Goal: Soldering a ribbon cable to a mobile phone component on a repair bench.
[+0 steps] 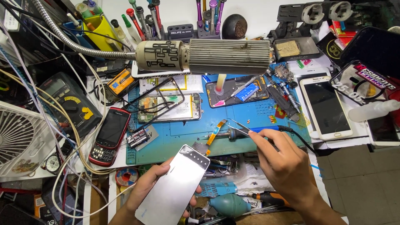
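A cluttered repair bench fills the view, covered by a blue work mat. At twelve o'clock a ribbed metal lamp head hangs on a gooseneck over the mat. At three o'clock lies a white phone, face up; at nine o'clock, a red and black keypad phone. An opened phone rests on the mat near centre. At six o'clock the left hand is closed around a silver phone back panel, its long axis running from seven o'clock up to one o'clock. The right hand, at four o'clock, pinches thin tweezers whose tips point toward ten o'clock, just above the panel's upper end and near a soldering iron lying across the mat.
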